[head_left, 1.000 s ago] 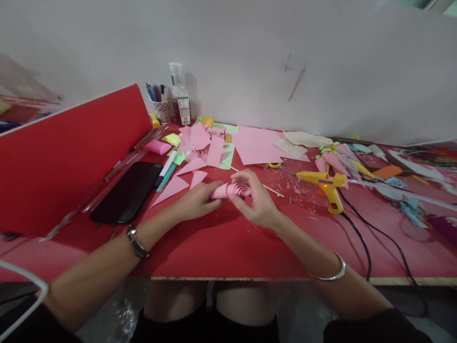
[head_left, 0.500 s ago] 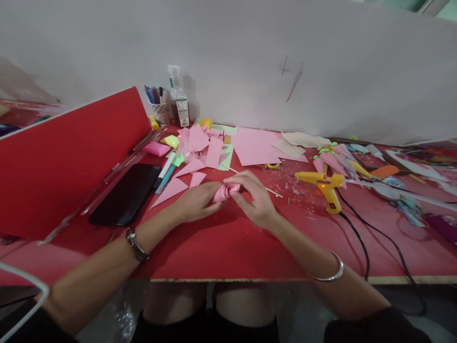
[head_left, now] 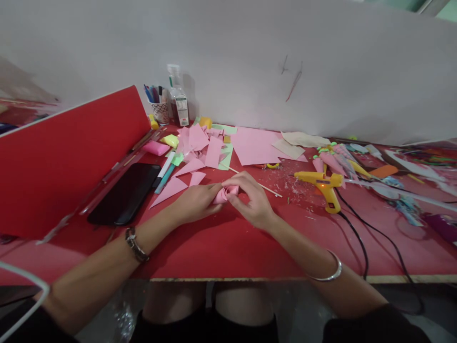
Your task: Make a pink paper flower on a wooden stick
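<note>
Fingers (head_left: 235, 178) of the left hand (head_left: 196, 202) and the right hand (head_left: 252, 202) are being curved around a pink paper roll (head_left: 220, 196), and the roll is being gripped between them, near the centre of the frame. Across the upper half, a pale wall (head_left: 228, 47) is being shown; below it, the frame is being crossed by a red tabletop (head_left: 228, 247). At the left, a large red panel (head_left: 78, 162) is standing at a slant. From the lower corners, both forearms (head_left: 307, 252) are being angled inward; the left hand is being turned back upward, while the right hand is being arched, its thumb and fingertips being set about the coiled end. Whether the tabletop is being touched by the hands cannot be told. Above centre, a pink sheet (head_left: 250, 145) is lying; left of centre, a black flat device (head_left: 124, 193). At the right, a yellow glue gun (head_left: 321, 181) is resting on the tabletop. In the upper left, dark contents are being held in the lower part of a clear bottle (head_left: 180, 107); just beside it, pens (head_left: 155, 94) are being held upright in a patterned cup (head_left: 160, 114). Beyond the right hand, a thin stick (head_left: 271, 190) is lying.
</note>
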Motion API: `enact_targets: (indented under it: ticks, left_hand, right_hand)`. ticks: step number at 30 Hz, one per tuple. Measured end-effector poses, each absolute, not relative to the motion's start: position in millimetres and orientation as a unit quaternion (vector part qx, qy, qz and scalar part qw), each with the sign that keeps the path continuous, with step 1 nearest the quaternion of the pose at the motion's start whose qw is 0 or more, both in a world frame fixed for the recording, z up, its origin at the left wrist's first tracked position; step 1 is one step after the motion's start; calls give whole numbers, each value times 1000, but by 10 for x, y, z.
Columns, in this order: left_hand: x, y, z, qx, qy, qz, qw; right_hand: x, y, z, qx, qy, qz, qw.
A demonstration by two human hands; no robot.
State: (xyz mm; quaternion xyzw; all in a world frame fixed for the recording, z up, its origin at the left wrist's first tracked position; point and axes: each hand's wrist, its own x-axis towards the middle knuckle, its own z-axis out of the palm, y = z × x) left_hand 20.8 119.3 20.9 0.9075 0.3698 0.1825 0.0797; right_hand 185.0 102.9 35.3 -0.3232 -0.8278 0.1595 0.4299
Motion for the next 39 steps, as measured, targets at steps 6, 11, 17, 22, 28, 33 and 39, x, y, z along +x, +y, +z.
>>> enact_targets:
  ticks: [6,11,17,22,28,33,39]
  left_hand:
    - [222,1203,194,907,366,190,81]
    - [217,1182,205,909,365,188,71]
    - [219,1178,212,912,356,194,59]
    - [208,1188,210,920,339,187,66]
    - [189,1196,180,920,326,211,46]
    - [191,1202,188,924,318,207,38]
    - [198,1205,180,916,342,201,55]
  right_hand:
    - [1821,1014,363,-327,-817,182,439]
    - [1807,995,374,-316,-812,204,446]
    - [1788,980,379,-322,-803,225,448]
    - [1796,992,385,-316,-798,253,446]
    - [1803,1013,382,-319,-789,274,448]
    - [1809,1023,385,-318,-789,288,440]
    - [1816,1018,402,-318,-788,308,428]
